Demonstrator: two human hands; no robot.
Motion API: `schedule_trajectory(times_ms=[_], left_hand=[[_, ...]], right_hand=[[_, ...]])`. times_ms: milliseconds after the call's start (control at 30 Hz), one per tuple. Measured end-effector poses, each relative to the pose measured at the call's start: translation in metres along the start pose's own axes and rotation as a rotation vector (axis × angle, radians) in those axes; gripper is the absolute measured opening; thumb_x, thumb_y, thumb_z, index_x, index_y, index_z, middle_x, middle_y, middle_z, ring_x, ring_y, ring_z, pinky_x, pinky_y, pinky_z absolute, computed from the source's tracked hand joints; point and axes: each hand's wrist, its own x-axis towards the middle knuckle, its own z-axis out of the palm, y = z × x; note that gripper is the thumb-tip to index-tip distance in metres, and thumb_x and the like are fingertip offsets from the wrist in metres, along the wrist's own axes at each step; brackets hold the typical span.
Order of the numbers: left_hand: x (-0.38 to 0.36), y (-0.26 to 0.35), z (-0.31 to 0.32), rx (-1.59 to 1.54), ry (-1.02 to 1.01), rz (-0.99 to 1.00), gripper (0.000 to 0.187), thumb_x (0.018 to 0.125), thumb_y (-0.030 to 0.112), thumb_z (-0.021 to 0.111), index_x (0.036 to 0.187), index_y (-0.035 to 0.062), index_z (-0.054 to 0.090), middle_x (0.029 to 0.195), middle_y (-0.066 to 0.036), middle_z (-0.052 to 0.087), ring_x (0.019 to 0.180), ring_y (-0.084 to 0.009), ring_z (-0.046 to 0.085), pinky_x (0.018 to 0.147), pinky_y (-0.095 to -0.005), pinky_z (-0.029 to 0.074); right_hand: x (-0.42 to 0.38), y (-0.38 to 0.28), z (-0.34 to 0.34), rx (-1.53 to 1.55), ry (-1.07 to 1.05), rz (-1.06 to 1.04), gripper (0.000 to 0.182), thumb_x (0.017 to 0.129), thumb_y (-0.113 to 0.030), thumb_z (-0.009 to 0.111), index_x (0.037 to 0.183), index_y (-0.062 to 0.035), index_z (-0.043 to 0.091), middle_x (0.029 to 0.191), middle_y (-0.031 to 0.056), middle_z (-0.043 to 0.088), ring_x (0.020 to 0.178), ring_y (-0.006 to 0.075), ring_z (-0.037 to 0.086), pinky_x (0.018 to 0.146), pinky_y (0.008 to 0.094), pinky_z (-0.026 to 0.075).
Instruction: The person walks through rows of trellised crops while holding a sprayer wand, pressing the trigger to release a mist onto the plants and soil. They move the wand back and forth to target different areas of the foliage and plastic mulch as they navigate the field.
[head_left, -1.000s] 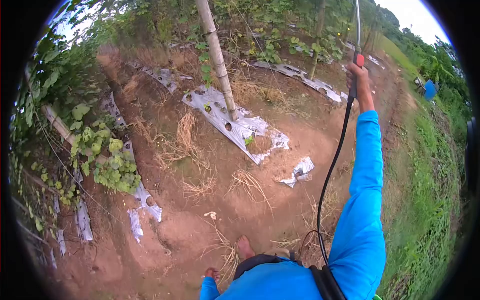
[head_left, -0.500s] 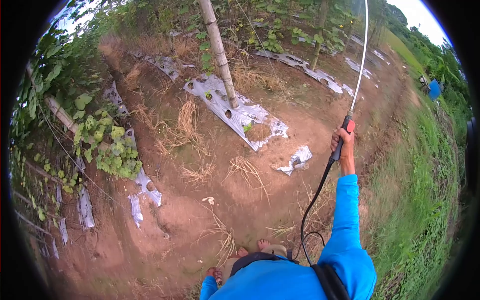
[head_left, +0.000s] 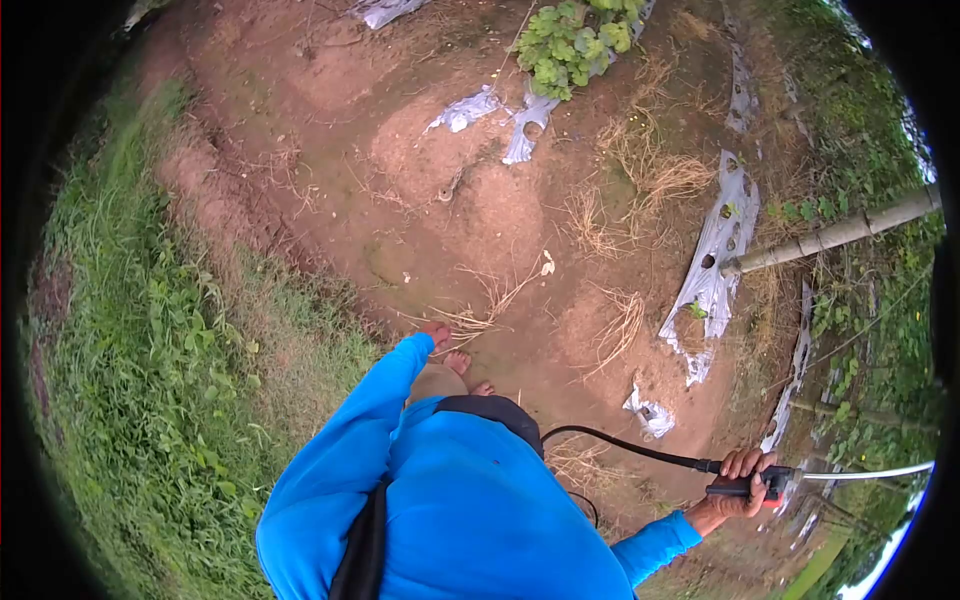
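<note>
My right hand (head_left: 738, 484) is wrapped round the dark grip of a spray wand (head_left: 722, 488), out to the right with the arm stretched. A red part shows by the fingers, and the pale metal tube (head_left: 870, 473) runs off to the right edge. From the grip a black hose (head_left: 630, 446) curves back to my waist. My left hand (head_left: 436, 334) is in front of my left side, near my bare feet (head_left: 458, 362). Its fingers look curled in, and whatever they may hold is hidden. A black strap (head_left: 362, 545) crosses my blue shirt.
Torn silvery plastic sheeting (head_left: 712, 265) covers a planted row on the right, with a bamboo post (head_left: 840, 235) standing in it. Leafy vines (head_left: 570, 50) hang at the top. Dry straw (head_left: 625, 325) lies on the bare soil. Thick grass (head_left: 160, 390) grows on the left.
The view has swung left, so the rows and post now stand at the right. My right hand with the spray wand is lower in view. My left hand has come forward from beside my hip.
</note>
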Motion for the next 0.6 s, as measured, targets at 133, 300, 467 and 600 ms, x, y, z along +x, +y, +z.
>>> schedule_trajectory(times_ms=[133, 300, 467, 600], left_hand=[[-0.029, -0.057, -0.014, 0.027, 0.116, -0.195, 0.024, 0.090, 0.033, 0.053, 0.088, 0.0101, 0.059, 0.065, -0.003, 0.059, 0.045, -0.0121, 0.049, 0.037, -0.0279, 0.034], [-0.075, -0.103, -0.031, -0.039, 0.227, -0.379, 0.024, 0.080, 0.031, 0.055, 0.087, 0.0095, 0.065, 0.061, -0.006, 0.061, 0.046, -0.0176, 0.055, 0.044, -0.0350, 0.044], [-0.117, -0.105, -0.045, -0.237, 0.320, -0.482, 0.020, 0.080, 0.028, 0.055, 0.084, 0.0106, 0.065, 0.068, -0.006, 0.063, 0.051, -0.0171, 0.057, 0.041, -0.0355, 0.040], [-0.108, -0.157, -0.074, 0.229, 0.388, -0.294, 0.033, 0.082, 0.030, 0.051, 0.092, 0.0041, 0.069, 0.085, -0.018, 0.067, 0.075, -0.0299, 0.064, 0.065, -0.0422, 0.050]], right_hand=[[0.017, 0.029, 0.050, 0.073, -0.139, 0.125, 0.028, 0.074, -0.013, 0.063, 0.087, -0.0074, 0.039, 0.064, 0.0043, 0.039, 0.050, 0.0148, 0.041, 0.045, 0.0296, 0.041], [0.058, 0.091, 0.101, 0.217, -0.273, 0.271, 0.030, 0.070, -0.011, 0.063, 0.089, -0.0058, 0.040, 0.060, 0.0048, 0.039, 0.045, 0.0129, 0.036, 0.040, 0.0283, 0.038], [0.072, 0.151, 0.165, 0.216, -0.360, 0.435, 0.030, 0.065, -0.012, 0.063, 0.084, -0.0064, 0.039, 0.059, 0.0038, 0.038, 0.045, 0.0131, 0.037, 0.041, 0.0286, 0.039], [0.068, 0.202, 0.197, 0.186, -0.453, 0.539, 0.029, 0.066, -0.009, 0.061, 0.087, -0.0059, 0.042, 0.060, 0.0047, 0.040, 0.045, 0.0136, 0.039, 0.042, 0.0288, 0.039]])
